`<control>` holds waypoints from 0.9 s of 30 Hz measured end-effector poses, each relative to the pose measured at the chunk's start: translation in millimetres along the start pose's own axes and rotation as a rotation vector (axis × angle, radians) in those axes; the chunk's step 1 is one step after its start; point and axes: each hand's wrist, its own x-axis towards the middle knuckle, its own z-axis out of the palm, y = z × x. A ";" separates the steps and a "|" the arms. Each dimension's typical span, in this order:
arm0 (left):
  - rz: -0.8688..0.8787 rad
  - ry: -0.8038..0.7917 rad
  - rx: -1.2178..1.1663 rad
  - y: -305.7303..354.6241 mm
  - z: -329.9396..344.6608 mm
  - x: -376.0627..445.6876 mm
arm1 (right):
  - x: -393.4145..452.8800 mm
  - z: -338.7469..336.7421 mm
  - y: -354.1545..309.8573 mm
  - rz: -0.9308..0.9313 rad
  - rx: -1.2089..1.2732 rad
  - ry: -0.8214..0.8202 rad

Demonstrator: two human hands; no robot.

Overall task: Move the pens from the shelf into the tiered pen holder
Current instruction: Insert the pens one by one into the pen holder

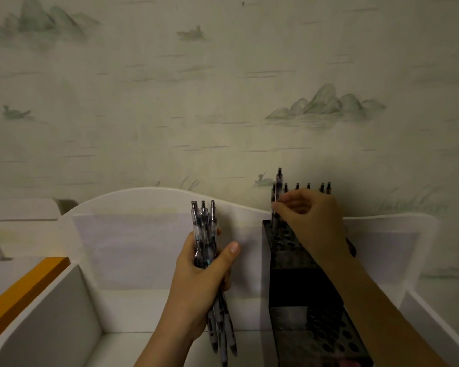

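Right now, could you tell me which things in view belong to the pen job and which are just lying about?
In the job:
bundle of pens in left hand
single pen in right hand
tiered pen holder
white shelf

Lying about:
orange board

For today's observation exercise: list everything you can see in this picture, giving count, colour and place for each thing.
Pen bundle: several, clear with dark parts, in the left hand.
Single pen: one, clear and dark, pinched above the holder's back row.
Standing pens: about six tops, dark, holder's back row.
Tiered pen holder: one, black, right side of shelf.
Shelf: one, white, against the wall.
Orange edge: one, far left.
Left hand: grips bundle.
Right hand: pinches single pen.
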 end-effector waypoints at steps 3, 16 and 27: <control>0.007 0.002 -0.005 -1.0 0.6 0.5 | -1.6 0.0 2.9 0.013 -0.043 -0.003; -0.028 -0.014 0.011 -6.3 2.8 -1.8 | -20.7 -9.2 -2.3 -0.030 -0.202 -0.016; -0.045 -0.001 0.027 -7.2 9.9 -0.9 | -88.4 -19.0 -48.0 0.157 0.128 -0.435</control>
